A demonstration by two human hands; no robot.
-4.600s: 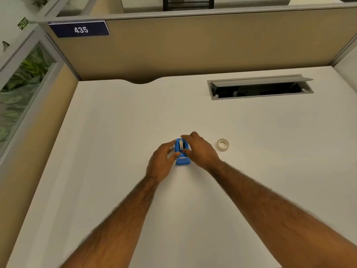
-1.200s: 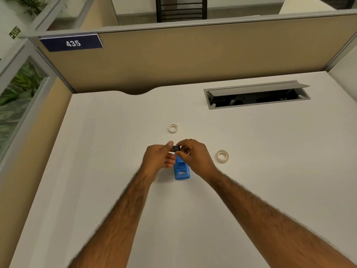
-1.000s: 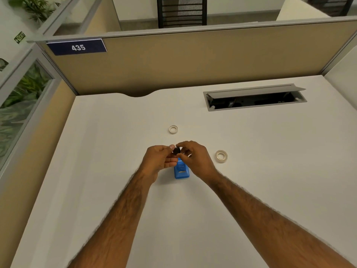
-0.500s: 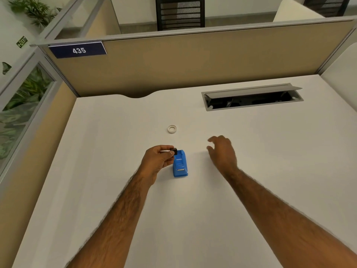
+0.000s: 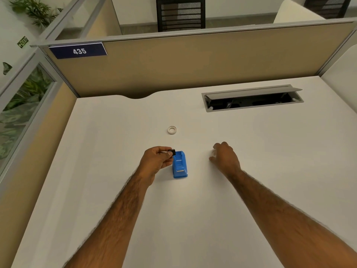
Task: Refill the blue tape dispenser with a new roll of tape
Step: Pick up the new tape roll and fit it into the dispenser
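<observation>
The blue tape dispenser (image 5: 180, 167) stands on the white desk (image 5: 193, 209) with its spool seat bare. My left hand (image 5: 156, 161) is just left of it and pinches a small black spool (image 5: 172, 152) at the dispenser's far left corner. My right hand (image 5: 226, 158) lies to the right of the dispenser, fingers curled down over a white tape roll (image 5: 212, 153); only a pale sliver of the roll shows between thumb and fingers. A second, thinner white tape ring (image 5: 171, 130) lies flat on the desk farther back.
An open grey cable tray (image 5: 251, 99) is set into the desk at the back right. Tan partition walls (image 5: 193, 60) close the desk at the back and left. A black chair (image 5: 180, 14) stands beyond the partition.
My right hand left the dispenser, swung right and came down over the tape roll, its fingers closing on it. My left hand kept the black spool beside the dispenser.
</observation>
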